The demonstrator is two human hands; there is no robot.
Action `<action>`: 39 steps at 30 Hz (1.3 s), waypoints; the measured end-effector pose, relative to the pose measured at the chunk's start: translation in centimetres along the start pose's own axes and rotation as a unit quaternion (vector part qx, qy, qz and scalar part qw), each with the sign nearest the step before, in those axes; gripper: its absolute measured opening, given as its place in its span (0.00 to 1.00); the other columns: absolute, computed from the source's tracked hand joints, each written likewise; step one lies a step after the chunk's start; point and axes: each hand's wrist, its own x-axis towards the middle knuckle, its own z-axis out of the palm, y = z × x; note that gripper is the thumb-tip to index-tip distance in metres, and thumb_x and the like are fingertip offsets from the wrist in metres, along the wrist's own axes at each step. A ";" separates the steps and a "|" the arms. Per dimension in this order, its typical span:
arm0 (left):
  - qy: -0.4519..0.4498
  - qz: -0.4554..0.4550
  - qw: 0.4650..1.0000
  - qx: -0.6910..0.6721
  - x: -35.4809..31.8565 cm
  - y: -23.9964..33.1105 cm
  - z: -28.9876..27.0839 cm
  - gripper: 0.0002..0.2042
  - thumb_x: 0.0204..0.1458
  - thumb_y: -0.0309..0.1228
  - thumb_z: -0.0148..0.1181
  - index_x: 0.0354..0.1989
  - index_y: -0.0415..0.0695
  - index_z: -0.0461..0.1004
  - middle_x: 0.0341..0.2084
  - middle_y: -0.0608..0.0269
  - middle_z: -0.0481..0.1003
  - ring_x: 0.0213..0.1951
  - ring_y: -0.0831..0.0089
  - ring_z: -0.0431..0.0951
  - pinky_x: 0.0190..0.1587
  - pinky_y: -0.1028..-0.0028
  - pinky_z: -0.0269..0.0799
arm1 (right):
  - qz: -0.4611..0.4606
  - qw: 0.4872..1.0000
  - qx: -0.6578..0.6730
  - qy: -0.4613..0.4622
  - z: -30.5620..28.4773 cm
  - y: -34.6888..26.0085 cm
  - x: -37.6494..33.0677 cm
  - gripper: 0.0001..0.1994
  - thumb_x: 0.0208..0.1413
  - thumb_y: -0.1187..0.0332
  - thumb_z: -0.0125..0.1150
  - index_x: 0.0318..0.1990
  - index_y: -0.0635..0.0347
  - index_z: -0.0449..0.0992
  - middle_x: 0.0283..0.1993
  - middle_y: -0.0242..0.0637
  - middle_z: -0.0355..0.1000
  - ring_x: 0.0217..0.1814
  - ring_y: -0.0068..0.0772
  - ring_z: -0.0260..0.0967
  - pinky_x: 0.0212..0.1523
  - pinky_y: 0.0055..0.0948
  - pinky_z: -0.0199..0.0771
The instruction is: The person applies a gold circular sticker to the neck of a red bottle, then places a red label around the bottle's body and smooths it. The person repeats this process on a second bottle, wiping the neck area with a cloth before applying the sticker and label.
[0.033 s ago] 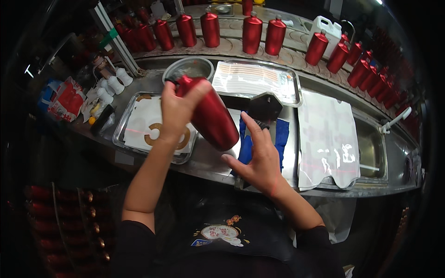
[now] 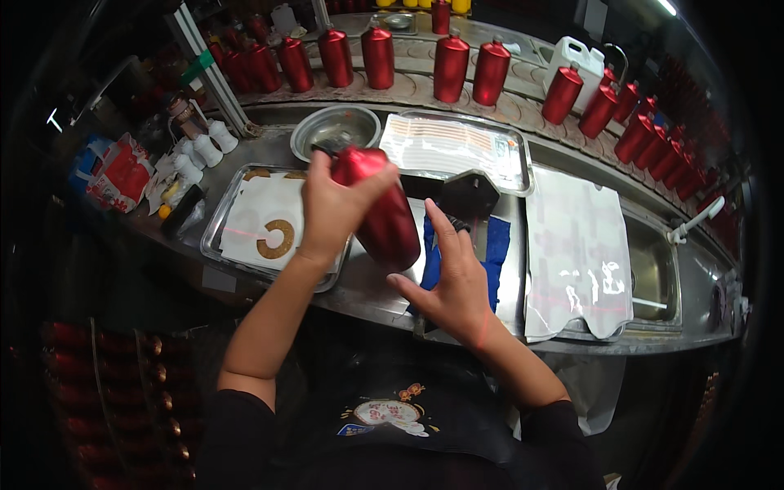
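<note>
**A:** Head view here, looking down at a steel surface (image 2: 359,290). The left hand (image 2: 331,208) is wrapped around the upper end of a red metal bottle (image 2: 384,212), fingers closed on it, holding it tilted above the surface between the two trays. Anyone make out the other hand?

**B:** Yeah, the right hand (image 2: 453,278) is spread wide, fingers apart, palm down on a blue cloth (image 2: 494,253) just right of the bottle's lower end. It grips nothing. Can't tell if the thumb actually touches the bottle, looks just beside it.

**A:** There's a black block-shaped thing (image 2: 469,194) right behind that hand. Left of the bottle sits a metal tray (image 2: 214,233) lined with white paper, with a brown ring (image 2: 278,238) lying on it.

**B:** Also a round steel bowl (image 2: 335,126) behind the bottle, a second tray (image 2: 457,147) next to it, and a white sheet (image 2: 576,245) off to the right. A row of red bottles (image 2: 449,65) stands along the curved ledge at the back, well apart from the hands.
</note>
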 end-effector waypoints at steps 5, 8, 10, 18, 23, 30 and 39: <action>-0.042 0.034 0.986 0.158 -4.6 -0.2 3.3 0.35 0.44 0.47 0.77 0.48 0.32 0.66 0.50 0.37 0.65 0.51 0.42 0.70 0.55 0.54 0.70 | 0.030 0.999 0.029 -0.003 3.8 2.2 1.9 0.52 0.48 0.56 0.74 0.75 0.62 0.47 0.58 0.56 0.66 0.52 0.58 0.73 0.50 0.45 0.77; -0.094 0.115 0.976 0.156 -7.0 -0.7 2.5 0.36 0.51 0.44 0.72 0.59 0.33 0.61 0.57 0.34 0.59 0.57 0.39 0.66 0.62 0.53 0.63 | -0.032 0.998 0.044 0.012 4.7 4.2 2.8 0.49 0.47 0.56 0.75 0.73 0.61 0.52 0.63 0.54 0.66 0.59 0.60 0.71 0.55 0.45 0.75; -0.106 0.155 0.962 0.196 -8.1 -1.3 1.6 0.40 0.54 0.45 0.69 0.67 0.35 0.55 0.63 0.35 0.54 0.63 0.39 0.61 0.67 0.53 0.58 | 0.026 0.994 0.094 -0.041 4.7 5.0 3.3 0.47 0.47 0.56 0.75 0.71 0.59 0.53 0.65 0.53 0.66 0.62 0.61 0.70 0.58 0.45 0.74; -0.112 0.008 0.988 -0.105 2.1 -6.7 -5.0 0.31 0.59 0.42 0.66 0.63 0.35 0.62 0.59 0.46 0.67 0.62 0.60 0.68 0.61 0.59 0.68 | 0.068 0.986 0.103 -0.115 -1.6 5.8 6.7 0.39 0.46 0.58 0.79 0.66 0.61 0.68 0.53 0.44 0.75 0.49 0.32 0.79 0.43 0.30 0.79; -0.003 0.239 0.966 0.102 20.2 -8.7 3.0 0.35 0.47 0.44 0.75 0.55 0.32 0.66 0.51 0.44 0.70 0.52 0.56 0.74 0.57 0.61 0.72 | -0.013 0.987 -0.079 0.136 -4.2 10.9 19.7 0.40 0.48 0.55 0.73 0.68 0.62 0.66 0.56 0.55 0.73 0.53 0.45 0.76 0.54 0.38 0.75; -0.016 0.100 0.969 0.224 35.9 -10.8 16.9 0.56 0.29 0.52 0.83 0.63 0.33 0.56 0.68 0.35 0.52 0.65 0.35 0.62 0.66 0.51 0.64 | 0.099 0.956 -0.231 0.151 -3.4 18.2 36.9 0.63 0.39 0.30 0.71 0.73 0.71 0.53 0.66 0.68 0.64 0.69 0.61 0.65 0.66 0.46 0.66; 0.076 0.205 0.968 0.121 32.8 -12.6 23.6 0.38 0.33 0.41 0.78 0.52 0.39 0.64 0.53 0.43 0.64 0.55 0.43 0.69 0.55 0.51 0.72 | 0.161 0.944 -0.264 0.119 -5.1 23.5 43.0 0.50 0.38 0.33 0.71 0.58 0.69 0.69 0.53 0.59 0.77 0.57 0.54 0.76 0.56 0.43 0.74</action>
